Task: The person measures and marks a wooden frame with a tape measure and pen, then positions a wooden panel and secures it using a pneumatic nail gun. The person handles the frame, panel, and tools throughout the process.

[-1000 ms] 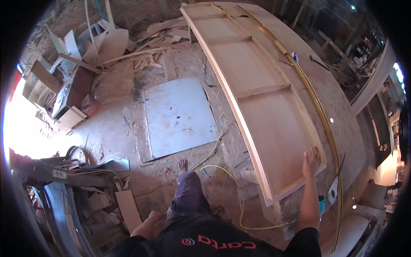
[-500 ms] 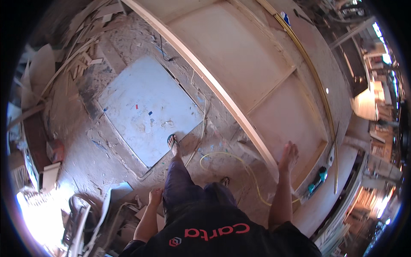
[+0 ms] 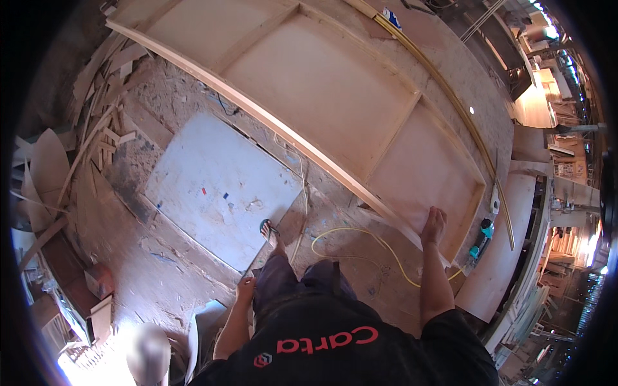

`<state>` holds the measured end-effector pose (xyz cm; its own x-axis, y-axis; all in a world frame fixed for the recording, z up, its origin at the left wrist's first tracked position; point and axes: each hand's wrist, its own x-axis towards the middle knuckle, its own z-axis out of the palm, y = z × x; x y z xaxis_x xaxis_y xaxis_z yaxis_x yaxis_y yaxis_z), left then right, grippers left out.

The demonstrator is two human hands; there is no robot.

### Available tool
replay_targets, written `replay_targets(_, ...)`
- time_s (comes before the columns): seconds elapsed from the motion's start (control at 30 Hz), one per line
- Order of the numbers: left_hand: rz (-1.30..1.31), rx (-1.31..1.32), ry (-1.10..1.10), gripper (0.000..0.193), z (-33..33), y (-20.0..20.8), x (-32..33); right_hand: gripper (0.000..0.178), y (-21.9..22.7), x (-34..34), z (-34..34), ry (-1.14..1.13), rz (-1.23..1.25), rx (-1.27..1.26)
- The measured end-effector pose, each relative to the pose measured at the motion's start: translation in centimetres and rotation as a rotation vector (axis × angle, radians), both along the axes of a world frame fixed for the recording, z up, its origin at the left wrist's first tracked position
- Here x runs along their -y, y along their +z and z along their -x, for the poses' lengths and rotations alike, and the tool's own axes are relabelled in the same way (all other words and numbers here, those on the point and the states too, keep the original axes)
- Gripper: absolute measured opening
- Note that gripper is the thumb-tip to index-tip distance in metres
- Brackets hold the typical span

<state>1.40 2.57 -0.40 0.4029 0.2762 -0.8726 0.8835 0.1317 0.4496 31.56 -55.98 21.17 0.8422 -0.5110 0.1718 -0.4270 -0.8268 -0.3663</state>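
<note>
My right hand (image 3: pixel 434 226) reaches over the near end of a long wooden frame with a panel base (image 3: pixel 335 80), beside the frame's pale edge rail (image 3: pixel 270 119). Its fingers are stretched out and nothing shows in them; whether the palm presses on the wood is hard to tell. My left hand (image 3: pixel 245 289) hangs low by my left thigh, its fingers loosely curled with nothing visible inside. A teal and black power tool (image 3: pixel 481 239) lies past the frame's near right corner, with a yellow hose (image 3: pixel 412 283) running along the floor below.
A pale blue flat sheet (image 3: pixel 222 186) lies on the dusty floor under my forward foot. Scrap wood strips (image 3: pixel 106 138) are heaped at the left. Long yellowish strips (image 3: pixel 444 80) rest on the table beyond the frame. A blurred upright shape (image 3: pixel 148 350) stands at lower left.
The view has shifted, so more of the frame's far end shows and the floor sheet sits lower. My right hand stays over the frame's near end; my left hand remains low at my side.
</note>
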Motion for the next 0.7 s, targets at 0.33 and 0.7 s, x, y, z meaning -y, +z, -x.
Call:
replay_targets(0.33, -0.002, -0.085, 0.092, 0.033, -5.4, 5.2, -6.5, 0.039, -0.2, 0.2, -0.4, -0.073, 0.075, -0.085)
replay_targets(0.7, -0.070, -0.158, 0.153, 0.031, -12.7, 3.4, -18.6, 0.039, -0.4, -0.3, 0.3, -0.419, 0.604, -0.503)
